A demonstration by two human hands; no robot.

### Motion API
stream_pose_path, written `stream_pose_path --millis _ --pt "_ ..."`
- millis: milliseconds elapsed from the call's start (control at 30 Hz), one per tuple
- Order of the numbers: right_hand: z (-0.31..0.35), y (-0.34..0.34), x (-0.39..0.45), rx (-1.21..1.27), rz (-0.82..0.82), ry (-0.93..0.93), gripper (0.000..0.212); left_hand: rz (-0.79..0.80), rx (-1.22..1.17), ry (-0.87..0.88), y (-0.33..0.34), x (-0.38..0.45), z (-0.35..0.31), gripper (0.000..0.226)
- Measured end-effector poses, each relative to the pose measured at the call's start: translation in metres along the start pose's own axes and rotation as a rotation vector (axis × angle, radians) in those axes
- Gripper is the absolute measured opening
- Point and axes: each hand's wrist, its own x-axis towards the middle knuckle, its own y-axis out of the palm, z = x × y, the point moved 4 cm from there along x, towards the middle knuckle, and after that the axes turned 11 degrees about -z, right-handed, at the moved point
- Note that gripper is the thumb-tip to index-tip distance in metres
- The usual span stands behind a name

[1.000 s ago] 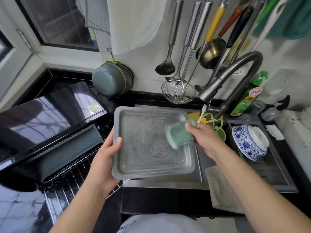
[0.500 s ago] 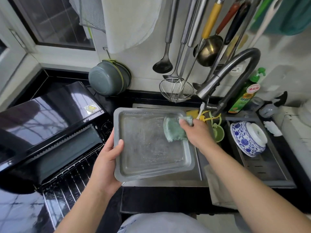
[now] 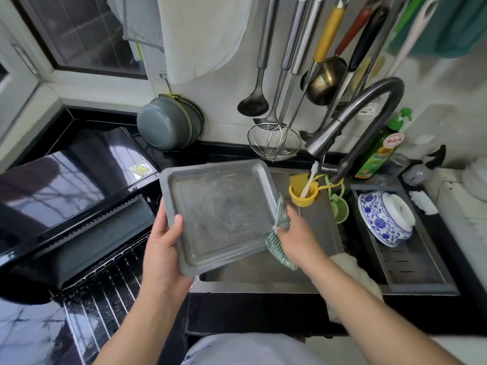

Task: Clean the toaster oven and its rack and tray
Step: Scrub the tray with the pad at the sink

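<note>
— Head view first: where is the grey rectangular metal baking tray [image 3: 224, 212]?

— Held tilted above the steel sink [image 3: 263, 272], its shallow face turned up toward the camera and streaked with residue. The left hand [image 3: 163, 248] grips its near-left edge, thumb lying on the rim, fingers underneath.

— And the right hand [image 3: 297, 238]?

— At the tray's right edge, its fingers curled round a green-and-white striped scrubbing cloth [image 3: 279, 241] that presses against the rim and hangs below the lower corner.

— What about the oven?

— The glossy black toaster oven [image 3: 71, 180] sits on the dark surface to the left, door dropped open. A wire rack [image 3: 105, 299] lies at the door's near edge.

— Farther out?

— A yellow plastic cup [image 3: 303, 193] holding a white brush hangs just beside the dark curved faucet [image 3: 369, 119]. A blue-and-white porcelain bowl [image 3: 384, 219] rests in the drain tray on the right, and a green dish-soap bottle [image 3: 379, 151] stands behind. Ladles and a wire skimmer [image 3: 274, 140] hang on the wall.
</note>
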Motion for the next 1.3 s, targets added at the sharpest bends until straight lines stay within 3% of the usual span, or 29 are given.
stream_pose_path --millis 67,133,233,333,367,433,500,633,700,800,867,1067,1233,1300 --pt "-0.007 -0.004 0.001 0.009 -0.055 0.014 0.045 -0.009 0.01 -0.018 -0.001 -0.002 0.004 0.051" --pt "0.003 -0.018 0.012 -0.075 -0.123 -0.008 0.013 0.007 0.017 -0.037 0.001 -0.006 0.008 0.051" --pt "0.022 -0.034 0.021 -0.27 -0.257 -0.111 0.042 0.048 0.024 -0.047 0.007 -0.006 0.006 0.05" --pt "0.034 -0.041 0.021 -0.445 -0.456 -0.232 0.039 0.088 0.055 -0.075 0.014 -0.009 0.007 0.052" --pt "0.039 -0.044 0.021 -0.469 -0.548 -0.283 0.04 0.098 0.072 -0.096 0.015 -0.014 0.01 0.055" --pt "0.046 -0.048 0.02 -0.38 -0.681 -0.311 0.066 0.114 0.087 -0.134 0.017 -0.024 0.017 0.062" --pt "0.052 -0.042 0.018 -0.181 -0.652 -0.339 0.073 0.127 0.102 -0.143 0.018 -0.029 0.02 0.071" --pt "0.08 -0.006 -0.009 -0.013 -0.491 -0.72 0.025 0.25 0.2 -0.12 0.033 -0.031 0.021 0.084" --pt "0.096 0.01 -0.023 0.134 -0.382 -0.798 0.013 0.304 0.235 -0.144 0.039 -0.033 0.024 0.087" --pt "0.105 0.027 -0.045 0.266 -0.096 -0.759 0.029 0.269 0.194 -0.205 0.032 -0.028 0.026 0.064" --pt "0.099 0.031 -0.056 0.215 0.056 -0.773 0.04 0.282 0.181 -0.233 0.026 -0.027 0.027 0.063" --pt "0.109 0.021 -0.021 -0.026 -0.244 -0.758 0.04 0.394 0.217 -0.211 0.031 -0.04 0.028 0.102" --pt "0.095 0.034 -0.062 -0.001 -0.052 -1.017 0.038 0.347 0.138 -0.272 0.024 -0.032 0.027 0.063" --pt "0.107 0.032 -0.036 0.045 -0.16 -0.941 0.035 0.353 0.141 -0.276 0.031 -0.032 0.027 0.075"
